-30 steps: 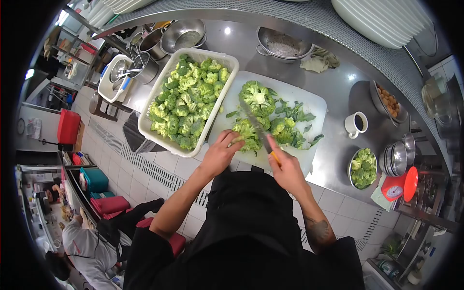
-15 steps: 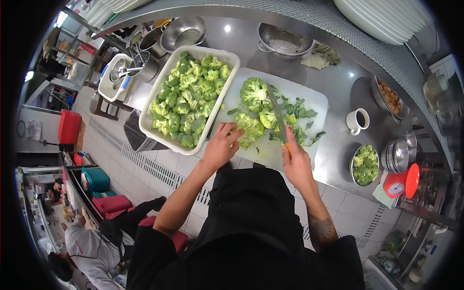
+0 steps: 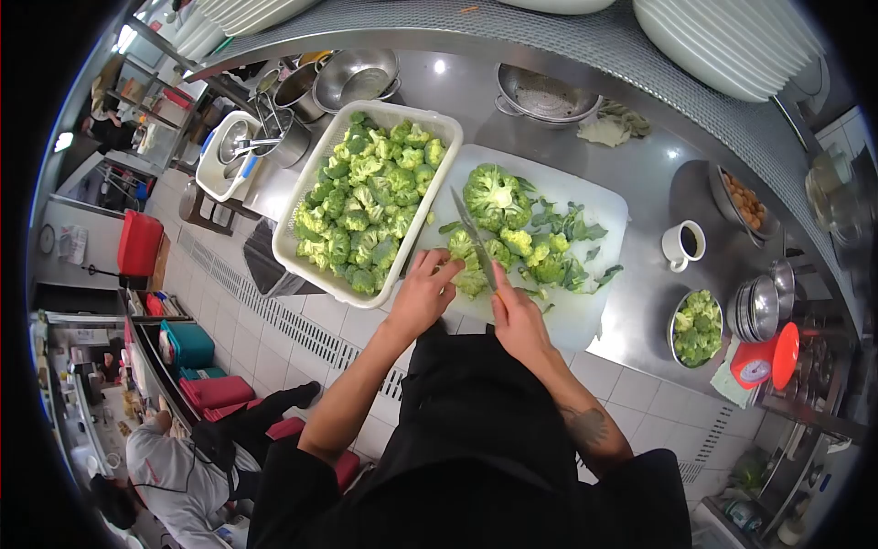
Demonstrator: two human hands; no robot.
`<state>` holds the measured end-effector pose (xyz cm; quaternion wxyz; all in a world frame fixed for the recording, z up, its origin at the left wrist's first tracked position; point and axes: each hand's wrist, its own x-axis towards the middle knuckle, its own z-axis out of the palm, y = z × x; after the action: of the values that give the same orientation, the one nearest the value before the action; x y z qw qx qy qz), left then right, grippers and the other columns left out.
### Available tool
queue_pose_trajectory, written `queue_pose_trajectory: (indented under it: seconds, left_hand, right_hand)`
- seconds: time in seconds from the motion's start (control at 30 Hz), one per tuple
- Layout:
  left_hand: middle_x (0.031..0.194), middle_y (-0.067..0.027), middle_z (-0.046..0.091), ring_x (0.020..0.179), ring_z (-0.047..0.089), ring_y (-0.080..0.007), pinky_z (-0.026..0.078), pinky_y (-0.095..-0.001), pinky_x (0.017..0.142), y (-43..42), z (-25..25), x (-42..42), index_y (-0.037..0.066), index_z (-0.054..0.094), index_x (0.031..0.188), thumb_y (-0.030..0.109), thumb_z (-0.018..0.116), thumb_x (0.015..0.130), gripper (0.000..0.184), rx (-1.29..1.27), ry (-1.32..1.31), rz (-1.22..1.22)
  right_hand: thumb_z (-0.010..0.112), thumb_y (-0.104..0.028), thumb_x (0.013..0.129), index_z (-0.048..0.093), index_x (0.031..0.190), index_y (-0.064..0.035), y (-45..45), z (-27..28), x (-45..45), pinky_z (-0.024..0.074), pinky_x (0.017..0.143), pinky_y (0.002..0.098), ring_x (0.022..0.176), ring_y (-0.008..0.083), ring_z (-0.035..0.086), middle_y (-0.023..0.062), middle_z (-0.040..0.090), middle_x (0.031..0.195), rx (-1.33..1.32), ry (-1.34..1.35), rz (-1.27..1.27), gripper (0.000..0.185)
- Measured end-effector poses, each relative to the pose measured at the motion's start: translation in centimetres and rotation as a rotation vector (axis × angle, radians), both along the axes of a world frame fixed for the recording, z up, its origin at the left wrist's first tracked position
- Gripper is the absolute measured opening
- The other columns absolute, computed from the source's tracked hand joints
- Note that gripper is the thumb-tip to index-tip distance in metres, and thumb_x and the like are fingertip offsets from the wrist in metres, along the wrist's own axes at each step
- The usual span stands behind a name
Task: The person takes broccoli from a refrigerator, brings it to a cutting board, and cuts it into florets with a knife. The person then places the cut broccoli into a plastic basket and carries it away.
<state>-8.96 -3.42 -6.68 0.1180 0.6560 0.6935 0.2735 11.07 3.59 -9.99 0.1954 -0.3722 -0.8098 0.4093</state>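
Observation:
My right hand (image 3: 519, 324) is closed around the handle of a kitchen knife (image 3: 473, 229). The blade points up and left, lying over a broccoli piece (image 3: 469, 277) on the white cutting board (image 3: 594, 210). At that piece's left side, the curled fingers of my left hand (image 3: 426, 291) hold it. Above the blade sits a large broccoli head (image 3: 498, 197) with its cut stem showing. Cut florets (image 3: 549, 265) and loose broccoli leaves (image 3: 567, 224) are spread to the right. A white plastic crate (image 3: 285, 240) full of broccoli florets stands left of the board.
Colanders (image 3: 547, 94), a cloth (image 3: 615, 123) and pots line the back of the steel counter. To the right are a mug of dark liquid (image 3: 682, 245), a bowl of broccoli (image 3: 698, 329), stacked metal bowls and a red scale (image 3: 755, 366). Another person (image 3: 183, 467) is at lower left.
My right hand has brought the knife leftward, from among the florets to the piece by my left hand. My left hand stays at that piece. The view has shifted slightly.

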Motion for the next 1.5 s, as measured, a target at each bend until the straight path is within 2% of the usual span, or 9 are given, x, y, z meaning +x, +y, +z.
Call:
queue_pose_trajectory:
  seconds: [0.3, 0.47, 0.57, 0.9, 1.13, 1.2, 1.3, 1.37, 1.5]
  left_hand:
    - [0.120, -0.0178, 0.057, 0.112, 0.054, -0.0379, 0.049, -0.0432, 0.092, -0.6, -1.6, -0.5, 0.005, 0.060, 0.119, 0.010, 0.077, 0.080, 0.043, -0.134, -0.200, 0.166]
    - [0.119, -0.0170, 0.059, 0.102, 0.062, -0.0383, 0.053, -0.0423, 0.085, 0.1, -0.8, 1.7, 0.002, 0.064, 0.115, 0.010, 0.079, 0.080, 0.039, 0.150, -0.060, 0.289]
    - [0.120, -0.0163, 0.058, 0.107, 0.060, -0.0371, 0.053, -0.0416, 0.087, -0.8, -1.4, 1.8, 0.002, 0.066, 0.112, 0.008, 0.079, 0.078, 0.036, 0.043, -0.198, 0.333]
    - [0.122, -0.0151, 0.058, 0.110, 0.061, -0.0359, 0.054, -0.0424, 0.090, -1.7, -0.8, 4.1, 0.005, 0.068, 0.112, 0.004, 0.078, 0.076, 0.037, 0.057, -0.106, 0.047]
    - [0.133, -0.0220, 0.051, 0.119, 0.056, -0.0393, 0.052, -0.0428, 0.093, -2.8, -3.2, 3.6, 0.003, 0.061, 0.122, 0.007, 0.061, 0.086, 0.036, 0.042, -0.103, -0.049]
    - [0.131, -0.0227, 0.049, 0.120, 0.054, -0.0385, 0.051, -0.0417, 0.095, -2.5, -4.0, 3.8, 0.002, 0.061, 0.115, 0.006, 0.062, 0.085, 0.030, 0.034, -0.095, 0.026]
    - [0.131, -0.0211, 0.048, 0.123, 0.050, -0.0377, 0.050, -0.0428, 0.097, -2.9, -2.3, 3.9, 0.003, 0.059, 0.114, 0.006, 0.063, 0.084, 0.031, -0.004, -0.065, 0.136]
    - [0.130, -0.0198, 0.047, 0.125, 0.048, -0.0372, 0.049, -0.0435, 0.098, -2.2, -2.6, 3.9, 0.003, 0.058, 0.114, 0.006, 0.064, 0.083, 0.032, -0.037, -0.075, 0.173]
    - [0.128, -0.0162, 0.048, 0.123, 0.049, -0.0371, 0.046, -0.0443, 0.101, -2.7, -3.6, 2.9, 0.005, 0.053, 0.114, 0.008, 0.071, 0.080, 0.039, 0.045, -0.282, 0.230]
  right_hand:
    - [0.059, -0.008, 0.095, 0.037, 0.154, -0.0164, 2.1, 0.1, 3.4, 0.0532, 0.068, 0.0480, 0.075, 0.0410, 0.065, 0.0223, 0.064, 0.086, -0.001, 0.078, -0.074, 0.063]
    - [0.058, -0.008, 0.096, 0.038, 0.153, -0.0149, 1.4, 0.2, 4.0, 0.0519, 0.070, 0.0469, 0.076, 0.0411, 0.064, 0.0232, 0.065, 0.089, 0.030, -0.073, -0.037, 0.061]
    - [0.058, -0.008, 0.096, 0.036, 0.154, -0.0155, 0.4, 0.5, 4.0, 0.0518, 0.069, 0.0478, 0.075, 0.0408, 0.064, 0.0230, 0.064, 0.086, 0.025, -0.072, -0.054, 0.062]
    - [0.055, -0.011, 0.098, 0.033, 0.156, -0.0203, 0.4, 4.8, 2.1, 0.0538, 0.061, 0.0504, 0.067, 0.0416, 0.065, 0.0220, 0.062, 0.084, 0.149, 0.136, -0.029, 0.063]
    - [0.051, 0.000, 0.093, 0.043, 0.149, -0.0085, 0.7, -0.3, 1.7, 0.0528, 0.082, 0.0499, 0.098, 0.0471, 0.064, 0.0282, 0.066, 0.110, 0.092, 0.067, 0.166, 0.057]
    - [0.053, -0.004, 0.097, 0.041, 0.150, -0.0064, 1.2, 1.2, 2.1, 0.0518, 0.080, 0.0448, 0.094, 0.0431, 0.066, 0.0292, 0.065, 0.113, -0.180, -0.022, 0.125, 0.055]
    - [0.053, -0.006, 0.097, 0.038, 0.152, -0.0070, 2.7, -0.9, 3.2, 0.0513, 0.075, 0.0433, 0.084, 0.0385, 0.066, 0.0270, 0.067, 0.106, 0.037, 0.146, 0.167, 0.057]
    - [0.055, -0.006, 0.097, 0.041, 0.148, -0.0018, 3.1, 1.8, 3.8, 0.0499, 0.073, 0.0439, 0.082, 0.0364, 0.065, 0.0255, 0.066, 0.099, -0.088, 0.044, 0.017, 0.053]
    - [0.053, -0.007, 0.099, 0.037, 0.150, -0.0011, 4.4, 0.0, 4.9, 0.0490, 0.074, 0.0374, 0.077, 0.0257, 0.055, 0.0209, 0.064, 0.100, 0.305, 0.193, 0.107, 0.054]
